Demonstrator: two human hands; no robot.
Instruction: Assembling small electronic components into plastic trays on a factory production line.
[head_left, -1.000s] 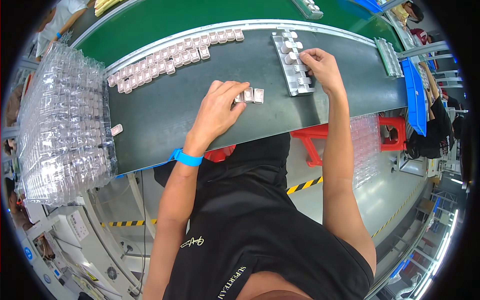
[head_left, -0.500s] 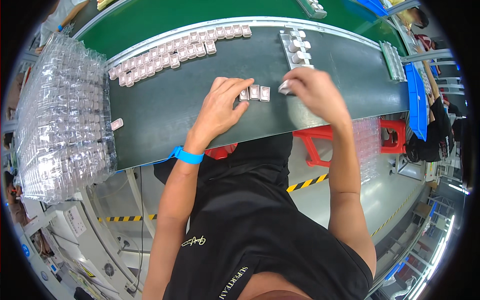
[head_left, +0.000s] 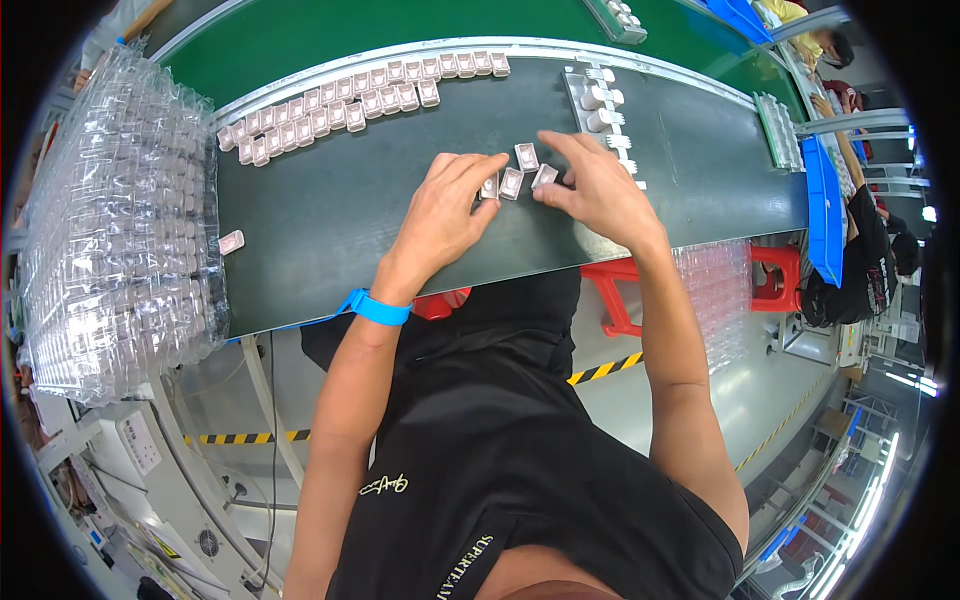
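Note:
A small group of pinkish-white, open-topped plastic cases lies on the dark green work surface (head_left: 400, 215) between my hands. My left hand (head_left: 435, 220) curves around the leftmost case (head_left: 489, 187), thumb and forefinger apart on either side of it. Beside that one sits a tilted case (head_left: 511, 183), and a third case (head_left: 526, 157) lies farther back. My right hand (head_left: 605, 195) is spread, its thumb by the rightmost, angled case (head_left: 545, 176); whether it touches the case is hard to tell. Its forefinger points up and away from the group.
Two long rows of similar cases (head_left: 345, 90) run along the back left. A lone case (head_left: 231, 242) lies near a stack of clear plastic trays (head_left: 125, 240). Behind my right hand stands a rack with white parts (head_left: 597, 98). A blue bin (head_left: 823, 210) hangs at the right end.
My right hand has come left toward the group and parted from the case it held. One case now sits farther back, and the group is less straight. My left hand has stayed put.

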